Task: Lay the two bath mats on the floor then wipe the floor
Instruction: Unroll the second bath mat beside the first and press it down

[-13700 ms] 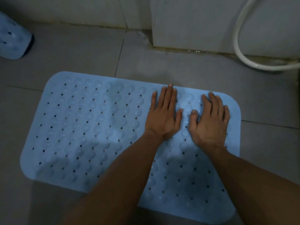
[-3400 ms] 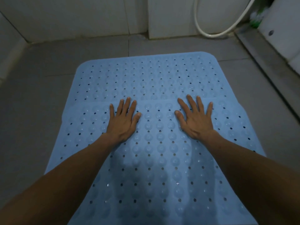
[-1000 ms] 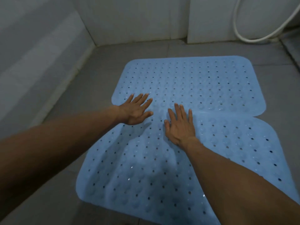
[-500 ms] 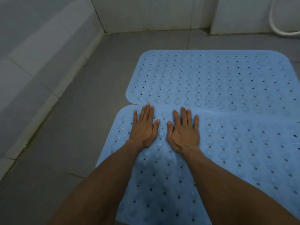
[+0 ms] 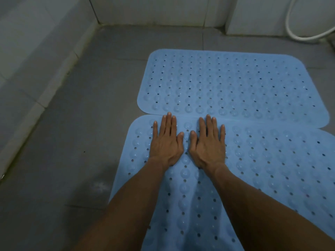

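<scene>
Two light blue rubber bath mats with holes and round bumps lie flat on the grey tiled floor (image 5: 76,145). The far mat (image 5: 232,84) spreads across the upper middle. The near mat (image 5: 272,160) lies in front of it, its far edge slightly overlapping the far mat's near edge. My left hand (image 5: 165,142) and my right hand (image 5: 208,144) press palm down side by side on the near mat's far left part, fingers spread, fingertips close to the seam. Neither hand holds anything. My forearms cover part of the near mat.
White tiled walls meet in a corner at the upper left, with a raised tiled ledge (image 5: 36,73) along the left. A white hose (image 5: 297,31) loops at the upper right. A pale smudge (image 5: 98,185) marks the floor left of the near mat.
Both hands have slid a little farther forward on the near mat, toward the seam, and stay flat. The mats lie as before.
</scene>
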